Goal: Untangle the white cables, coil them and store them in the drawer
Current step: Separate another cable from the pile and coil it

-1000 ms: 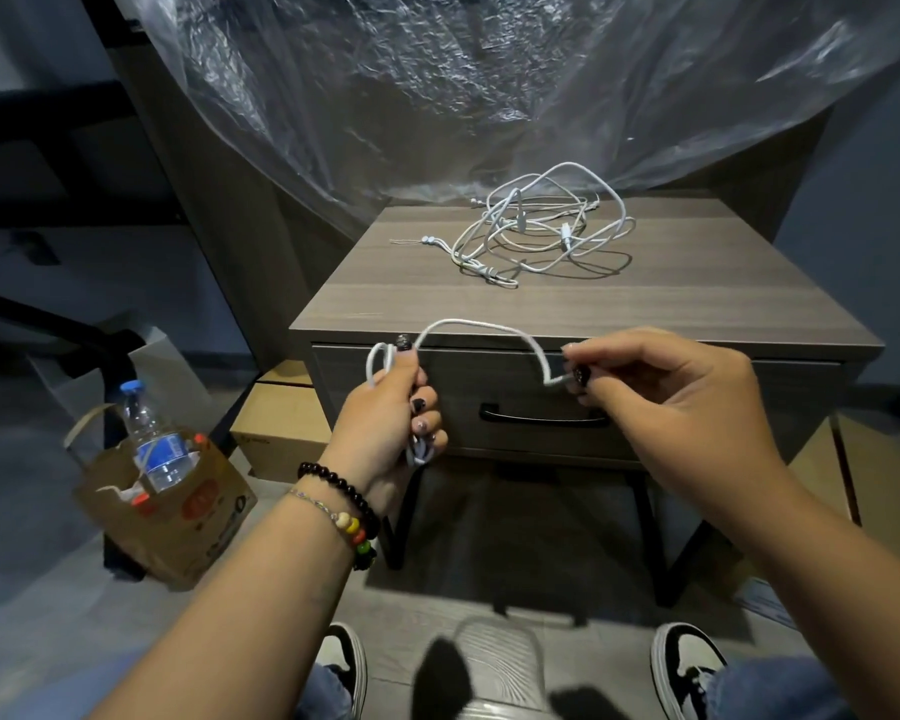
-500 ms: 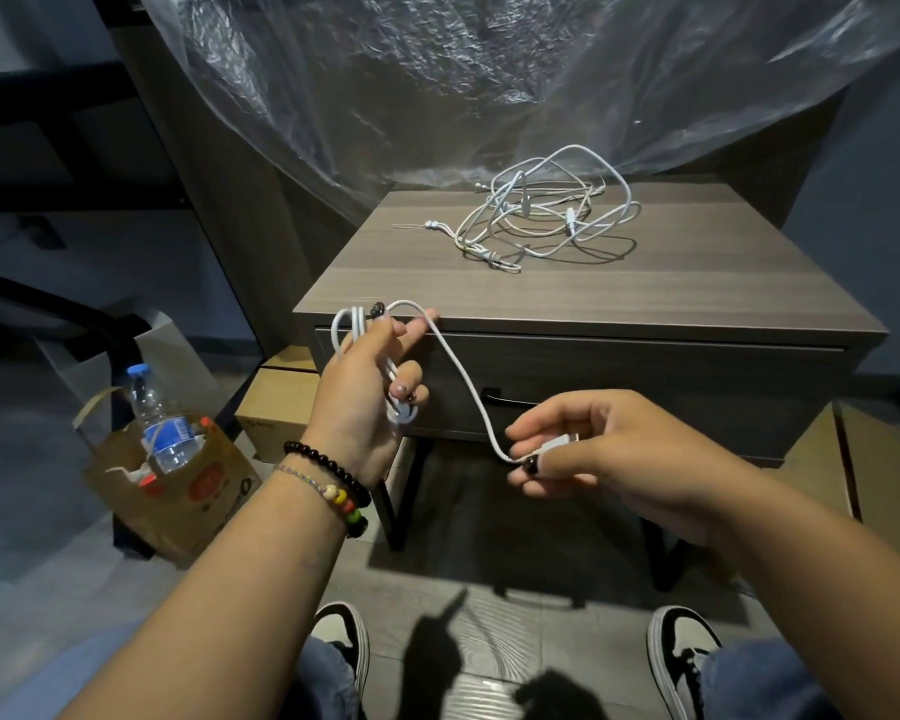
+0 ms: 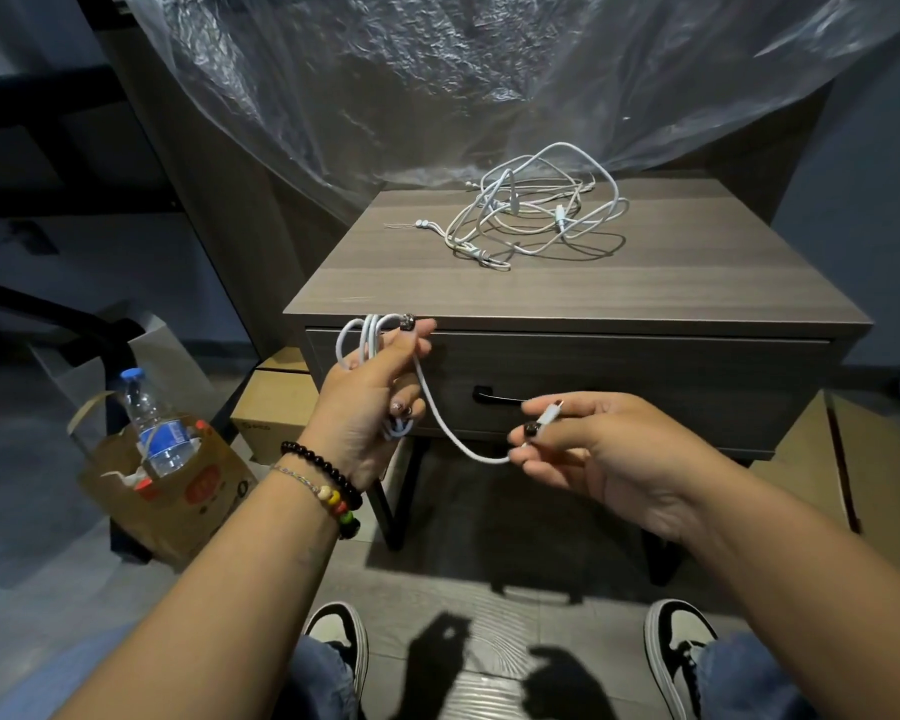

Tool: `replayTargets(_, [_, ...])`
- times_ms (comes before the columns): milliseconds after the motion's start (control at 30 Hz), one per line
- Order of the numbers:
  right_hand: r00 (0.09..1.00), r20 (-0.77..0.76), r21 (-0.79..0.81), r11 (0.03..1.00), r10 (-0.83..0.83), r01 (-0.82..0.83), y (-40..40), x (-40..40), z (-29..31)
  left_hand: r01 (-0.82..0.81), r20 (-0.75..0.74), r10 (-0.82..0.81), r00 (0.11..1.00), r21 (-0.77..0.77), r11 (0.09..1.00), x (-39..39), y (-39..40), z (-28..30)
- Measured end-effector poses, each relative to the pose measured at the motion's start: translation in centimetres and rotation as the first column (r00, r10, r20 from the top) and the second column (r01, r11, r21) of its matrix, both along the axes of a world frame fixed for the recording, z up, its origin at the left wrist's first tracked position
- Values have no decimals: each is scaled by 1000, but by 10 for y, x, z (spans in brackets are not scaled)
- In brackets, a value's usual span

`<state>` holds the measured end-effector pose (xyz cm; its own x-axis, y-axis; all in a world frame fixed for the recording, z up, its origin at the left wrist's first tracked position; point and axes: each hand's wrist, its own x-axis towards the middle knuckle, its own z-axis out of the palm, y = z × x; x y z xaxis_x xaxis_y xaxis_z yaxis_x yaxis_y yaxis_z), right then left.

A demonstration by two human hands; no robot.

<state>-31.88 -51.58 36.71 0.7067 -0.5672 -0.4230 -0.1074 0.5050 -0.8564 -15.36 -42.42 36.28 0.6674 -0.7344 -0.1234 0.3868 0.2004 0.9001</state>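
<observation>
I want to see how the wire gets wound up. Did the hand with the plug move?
Yes. The right hand pinching the plug dropped from level with the nightstand's top edge to below the drawer handle.

White cable (image 3: 427, 402): several loops wound over left hand (image 3: 370, 397), free tail sagging across to right hand (image 3: 609, 454), connector end (image 3: 549, 414) pinched there. Tangled white cables (image 3: 533, 213): loose heap on worktop (image 3: 645, 283), toward back. Drawer (image 3: 645, 376): closed, black handle (image 3: 494, 398), just behind hands.
</observation>
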Motion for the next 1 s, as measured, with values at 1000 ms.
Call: replayTargets(1000, [1000, 21, -742, 670, 13, 7, -4, -11, 10, 385, -52, -385, 921, 257, 886, -23, -3, -10])
